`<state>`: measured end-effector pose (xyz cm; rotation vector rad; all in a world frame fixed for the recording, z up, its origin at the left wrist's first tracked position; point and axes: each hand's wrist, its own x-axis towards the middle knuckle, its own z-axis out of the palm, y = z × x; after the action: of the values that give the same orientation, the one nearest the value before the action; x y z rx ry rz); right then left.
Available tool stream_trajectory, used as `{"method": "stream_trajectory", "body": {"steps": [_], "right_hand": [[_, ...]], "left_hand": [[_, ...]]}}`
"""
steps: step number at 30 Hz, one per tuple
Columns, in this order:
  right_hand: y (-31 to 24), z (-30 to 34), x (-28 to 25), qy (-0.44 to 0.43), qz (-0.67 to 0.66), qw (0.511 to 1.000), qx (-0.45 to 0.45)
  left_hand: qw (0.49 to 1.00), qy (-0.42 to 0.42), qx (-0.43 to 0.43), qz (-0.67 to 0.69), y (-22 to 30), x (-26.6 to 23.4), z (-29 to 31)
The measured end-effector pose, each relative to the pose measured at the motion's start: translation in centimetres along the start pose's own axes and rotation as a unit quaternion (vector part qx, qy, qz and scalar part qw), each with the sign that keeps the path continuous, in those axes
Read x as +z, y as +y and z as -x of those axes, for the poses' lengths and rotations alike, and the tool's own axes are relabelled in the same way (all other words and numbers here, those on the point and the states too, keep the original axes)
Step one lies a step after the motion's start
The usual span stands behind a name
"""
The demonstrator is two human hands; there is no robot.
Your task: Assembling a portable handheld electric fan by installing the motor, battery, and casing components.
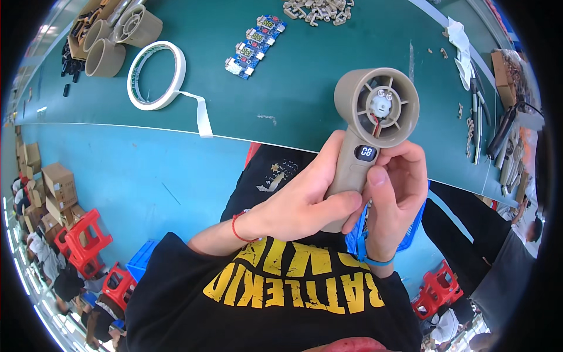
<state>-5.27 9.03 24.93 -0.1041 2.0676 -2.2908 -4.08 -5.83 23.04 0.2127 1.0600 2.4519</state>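
Note:
A beige handheld fan is held upright over the table's near edge. Its round head is uncovered at the front, showing a white motor hub, thin spokes and a reddish wire. A small dark display on the handle is lit with white digits. My left hand wraps the handle from the left, thumb across its lower front. On the handle's right side, my right hand is closed with curled fingers against the edge, the thumb beside the display. Part of its fingertips is hidden by the handle.
On the green table lie a roll of white tape with a loose end, a strip of blue circuit boards and a pile of small beige parts. Beige fan housings stand far left; dark tools and tubes lie right.

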Motion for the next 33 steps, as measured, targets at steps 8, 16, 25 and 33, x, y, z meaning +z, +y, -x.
{"method": "stream_trajectory", "body": {"steps": [8, 16, 25, 33], "right_hand": [[-0.21, -0.10, 0.49, 0.011, 0.027, 0.999, -0.017], [-0.12, -0.27, 0.61, 0.017, 0.022, 0.999, -0.019], [-0.13, -0.43, 0.61, 0.008, 0.025, 0.999, -0.031], [0.09, -0.35, 0.55, 0.009, 0.023, 0.999, -0.036]], "left_hand": [[1.000, -0.010, -0.006, 0.001, 0.08, -0.15, 0.06], [1.000, -0.015, -0.016, 0.005, 0.18, -0.38, -0.11], [0.999, -0.017, -0.006, 0.029, 0.16, -0.40, -0.05], [1.000, -0.012, -0.004, 0.016, -0.03, -0.37, 0.03]]}}
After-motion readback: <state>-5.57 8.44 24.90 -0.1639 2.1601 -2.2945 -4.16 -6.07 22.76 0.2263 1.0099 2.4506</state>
